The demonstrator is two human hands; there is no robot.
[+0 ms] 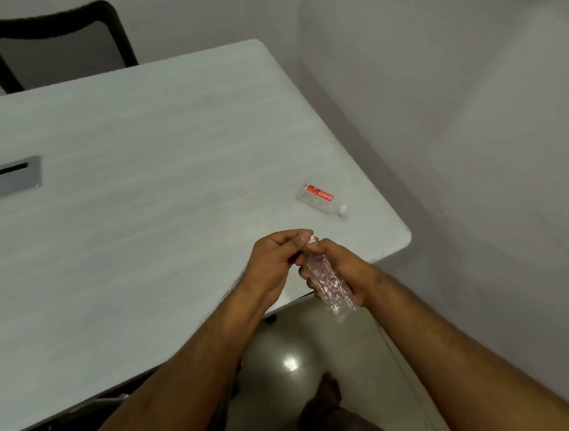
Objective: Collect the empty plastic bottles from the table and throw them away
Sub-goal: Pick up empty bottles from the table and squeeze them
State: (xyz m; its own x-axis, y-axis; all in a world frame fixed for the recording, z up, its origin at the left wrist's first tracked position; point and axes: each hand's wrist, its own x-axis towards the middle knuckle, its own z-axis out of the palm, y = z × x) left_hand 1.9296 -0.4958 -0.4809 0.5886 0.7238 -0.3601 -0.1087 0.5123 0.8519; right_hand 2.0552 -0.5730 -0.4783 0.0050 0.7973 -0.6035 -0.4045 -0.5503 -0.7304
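Right grip (341,272) was wrapped around a crumpled bottle (330,287); left grip (276,260) pinched its neck end. Beyond both, a second bottle (321,200) lay on the tabletop (138,211). Likely light, springy, slippery; best grasped mid-body.

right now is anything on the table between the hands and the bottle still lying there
Nothing visible. The labelled bottle lies on its side near the table's right edge, with bare tabletop between it and the hands. Both hands are busy, though: the right hand grips a crumpled bottle and the left hand pinches its top.
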